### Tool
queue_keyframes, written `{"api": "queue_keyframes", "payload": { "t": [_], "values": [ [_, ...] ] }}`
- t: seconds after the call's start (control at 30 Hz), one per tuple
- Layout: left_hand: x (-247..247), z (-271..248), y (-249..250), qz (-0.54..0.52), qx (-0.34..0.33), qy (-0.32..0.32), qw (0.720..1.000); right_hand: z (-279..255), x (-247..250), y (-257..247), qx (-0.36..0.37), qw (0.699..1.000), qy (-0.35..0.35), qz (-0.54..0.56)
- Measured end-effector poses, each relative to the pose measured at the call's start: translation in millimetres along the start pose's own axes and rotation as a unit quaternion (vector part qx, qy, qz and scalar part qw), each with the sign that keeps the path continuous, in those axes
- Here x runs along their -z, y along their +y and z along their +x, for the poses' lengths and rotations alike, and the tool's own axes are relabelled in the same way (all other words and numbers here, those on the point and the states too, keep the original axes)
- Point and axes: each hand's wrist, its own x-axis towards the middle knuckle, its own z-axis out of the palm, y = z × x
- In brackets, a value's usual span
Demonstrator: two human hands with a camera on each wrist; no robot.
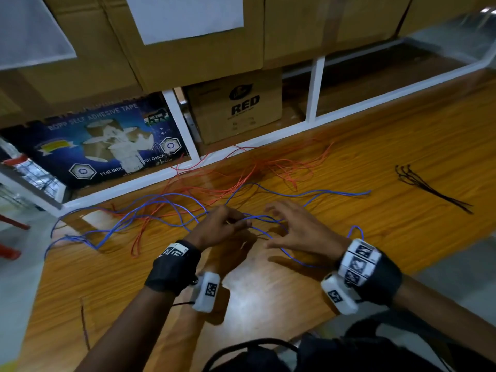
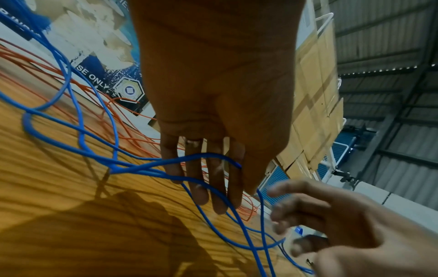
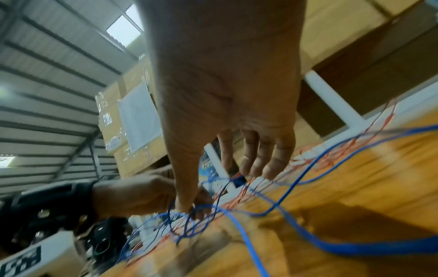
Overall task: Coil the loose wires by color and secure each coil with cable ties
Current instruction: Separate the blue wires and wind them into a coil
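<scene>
Loose blue wires (image 1: 161, 200) sprawl across the left and middle of the wooden table (image 1: 389, 135), tangled with orange wires (image 1: 268, 167) lying farther back. My left hand (image 1: 241, 224) pinches blue strands between thumb and fingers just above the table. In the left wrist view a blue wire (image 2: 208, 155) crosses the left hand's (image 2: 213, 178) fingers and ends under the thumb. My right hand (image 1: 284, 228) hovers beside it with fingers spread, holding nothing; a blue loop (image 1: 295, 261) runs beneath it. In the right wrist view the right hand's (image 3: 225, 150) thumb dips among blue strands (image 3: 189, 215). Black cable ties (image 1: 429, 189) lie at right.
A white shelf frame (image 1: 268, 138) borders the table's far edge. Behind it stand a blue adhesive-tape carton (image 1: 102, 143) and a brown box marked RED (image 1: 236, 108), with large cartons (image 1: 188, 63) stacked above. A thin dark wire (image 1: 84, 326) lies near the table's left front.
</scene>
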Motion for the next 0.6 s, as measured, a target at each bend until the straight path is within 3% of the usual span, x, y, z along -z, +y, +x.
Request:
{"api": "queue_keyframes", "payload": {
  "t": [0.1, 0.17, 0.27, 0.37, 0.5, 0.6],
  "values": [
    [-0.2, -2.9, 2.7, -0.049, 0.018, -0.013, 0.999, 14.8, -25.9, -11.3, 0.010, 0.998, -0.051, -0.046],
    [-0.4, -6.3, 4.1, -0.086, 0.036, -0.021, 0.995, 22.2, -36.8, -19.4, 0.016, 0.998, -0.048, -0.046],
    [-3.5, -17.5, 11.4, -0.140, 0.061, -0.019, 0.988, 23.1, -39.1, -24.9, 0.023, 0.995, -0.045, 0.081],
    [-3.8, -32.9, 11.7, -0.181, 0.065, -0.009, 0.981, 16.3, -37.1, -25.2, -0.027, 0.987, -0.062, 0.147],
    [-2.2, -45.5, -7.8, -0.015, 0.051, 0.024, 0.998, 9.6, -17.7, -19.9, -0.056, 0.974, 0.000, 0.222],
    [-3.7, -54.4, -25.2, 0.105, 0.034, 0.024, 0.994, 5.5, 1.9, -13.5, -0.048, 0.959, 0.070, 0.269]
  ]
}}
